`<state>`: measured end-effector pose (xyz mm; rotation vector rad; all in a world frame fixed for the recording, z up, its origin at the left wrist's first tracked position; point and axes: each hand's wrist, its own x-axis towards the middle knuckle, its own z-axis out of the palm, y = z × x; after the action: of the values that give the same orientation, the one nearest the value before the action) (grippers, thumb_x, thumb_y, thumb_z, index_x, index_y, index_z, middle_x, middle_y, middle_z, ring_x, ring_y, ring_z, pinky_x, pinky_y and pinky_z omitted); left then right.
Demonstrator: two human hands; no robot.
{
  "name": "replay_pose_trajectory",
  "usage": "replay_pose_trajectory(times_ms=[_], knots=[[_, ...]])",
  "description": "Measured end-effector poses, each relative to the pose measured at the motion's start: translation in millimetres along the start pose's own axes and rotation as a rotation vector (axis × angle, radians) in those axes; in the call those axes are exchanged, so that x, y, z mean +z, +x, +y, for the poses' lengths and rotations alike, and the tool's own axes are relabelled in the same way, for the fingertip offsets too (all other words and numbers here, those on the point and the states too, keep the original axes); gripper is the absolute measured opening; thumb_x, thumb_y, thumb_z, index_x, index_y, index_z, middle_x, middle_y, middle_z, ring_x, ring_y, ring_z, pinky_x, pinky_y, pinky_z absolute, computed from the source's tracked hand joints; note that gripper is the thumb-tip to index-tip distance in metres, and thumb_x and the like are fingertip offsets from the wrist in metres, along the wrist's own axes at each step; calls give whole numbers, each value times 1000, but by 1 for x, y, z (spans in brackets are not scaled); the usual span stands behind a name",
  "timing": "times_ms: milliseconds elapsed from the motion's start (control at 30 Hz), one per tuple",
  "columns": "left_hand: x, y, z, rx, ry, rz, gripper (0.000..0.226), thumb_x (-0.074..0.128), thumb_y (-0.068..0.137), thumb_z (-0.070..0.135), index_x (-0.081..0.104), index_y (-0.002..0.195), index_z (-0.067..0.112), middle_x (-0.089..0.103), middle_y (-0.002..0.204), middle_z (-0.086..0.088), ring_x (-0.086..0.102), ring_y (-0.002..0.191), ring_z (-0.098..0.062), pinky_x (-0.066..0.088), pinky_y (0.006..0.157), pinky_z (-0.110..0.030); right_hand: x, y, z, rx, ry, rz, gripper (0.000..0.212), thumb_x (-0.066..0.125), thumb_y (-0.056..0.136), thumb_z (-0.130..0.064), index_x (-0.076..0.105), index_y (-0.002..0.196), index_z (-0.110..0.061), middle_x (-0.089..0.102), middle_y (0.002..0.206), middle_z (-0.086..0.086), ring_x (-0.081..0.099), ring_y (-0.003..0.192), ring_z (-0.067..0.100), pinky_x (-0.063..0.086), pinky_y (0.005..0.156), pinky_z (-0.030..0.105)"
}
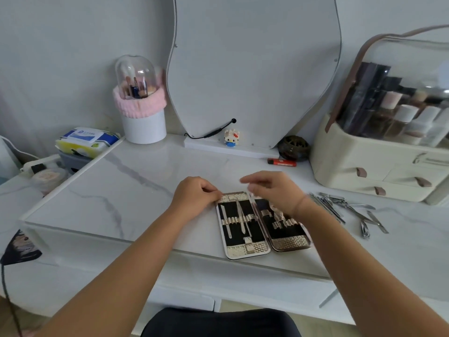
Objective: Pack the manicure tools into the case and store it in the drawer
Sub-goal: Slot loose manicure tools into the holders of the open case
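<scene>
A white marble-patterned vanity top (pixel 145 181) is sitting before a mirror (pixel 255 69), with a gold, black-lined manicure case (pixel 260 224) lying open near its front edge, loose metal tools (pixel 349 210) lying to its right, the left hand (pixel 194 198) pinching the case's top corner and the blurred right hand (pixel 274 190) hovering above, fingers loosely curled, their grip unclear.

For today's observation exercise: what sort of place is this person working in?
Probably a dressing table at home: a curvy mirror against the wall, a domed holder of makeup brushes, and a cosmetics organiser with bottles.
</scene>
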<state>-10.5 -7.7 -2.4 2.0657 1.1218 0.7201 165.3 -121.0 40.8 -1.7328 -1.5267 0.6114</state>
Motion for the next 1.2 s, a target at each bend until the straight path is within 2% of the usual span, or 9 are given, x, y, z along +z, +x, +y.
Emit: replay_pose_trajectory(times_ms=[100, 233, 333, 467, 567, 733, 867, 1033, 1200], knots=[[3, 4, 3, -12, -1, 3, 4, 75, 73, 26, 74, 72, 23, 68, 74, 10, 61, 74, -5, 47, 71, -24, -37, -25, 26, 90, 6, 238, 17, 64, 85, -14, 71, 100, -22, 70, 94, -6, 63, 81, -2, 50, 83, 16], [7, 9, 2, 7, 25, 27, 6, 75, 74, 28, 75, 75, 22, 66, 75, 9, 61, 77, -8, 47, 74, -26, -76, -56, 55, 272, -146, 366, 8, 70, 80, -14, 71, 83, -21, 70, 82, -2, 63, 79, 13, 48, 77, 22], [9, 11, 0, 6, 35, 36, 8, 75, 74, 30, 75, 76, 23, 65, 75, 11, 60, 76, -7, 46, 74, -26, -83, -66, 62, 349, -222, 303, 5, 74, 76, -18, 70, 73, -20, 70, 75, 2, 61, 70, 15, 45, 63, 18], [10, 12, -2, 8, 16, 41, 7, 75, 74, 31, 74, 76, 24, 64, 76, 14, 59, 76, -4, 44, 69, -26, -76, -71, 60, 386, -422, 255, 19, 77, 71, -33, 65, 64, -20, 60, 62, -1, 52, 60, 13, 37, 52, 22], [10, 12, -2, 11, 1, 37, 8, 74, 74, 31, 74, 77, 24, 64, 76, 14, 59, 76, -5, 42, 69, -25, -70, -76, 56, 433, -483, 238, 22, 77, 70, -37, 66, 66, -19, 55, 61, -3, 49, 60, 12, 36, 51, 22], [9, 11, -4, 16, -10, 35, 7, 74, 75, 32, 74, 76, 25, 66, 78, 12, 59, 77, -4, 40, 65, -21, -63, -74, 53, 487, -412, 228, 9, 76, 74, -23, 71, 69, -17, 60, 60, -5, 52, 57, 8, 42, 55, 22], [9, 10, -5, 18, -18, 36, 8, 74, 75, 32, 74, 76, 24, 68, 80, 9, 60, 78, -7, 41, 65, -21, -63, -69, 51, 524, -448, 164, 9, 72, 77, -19, 71, 69, -15, 58, 56, -6, 51, 54, 9, 44, 59, 23], [9, 9, -4, 17, -25, 34, 10, 74, 74, 31, 75, 78, 22, 69, 83, 4, 61, 80, -11, 44, 72, -28, -64, -69, 46, 512, -519, 92, 12, 66, 82, -19, 73, 77, -10, 54, 55, -7, 48, 54, 4, 34, 48, 17], [8, 8, -3, 15, -26, 33, 11, 74, 75, 31, 75, 79, 21, 69, 84, 4, 61, 80, -11, 43, 71, -28, -63, -72, 50, 445, -477, 141, 16, 70, 79, -17, 64, 64, -20, 57, 62, -7, 52, 59, 7, 37, 52, 18]])
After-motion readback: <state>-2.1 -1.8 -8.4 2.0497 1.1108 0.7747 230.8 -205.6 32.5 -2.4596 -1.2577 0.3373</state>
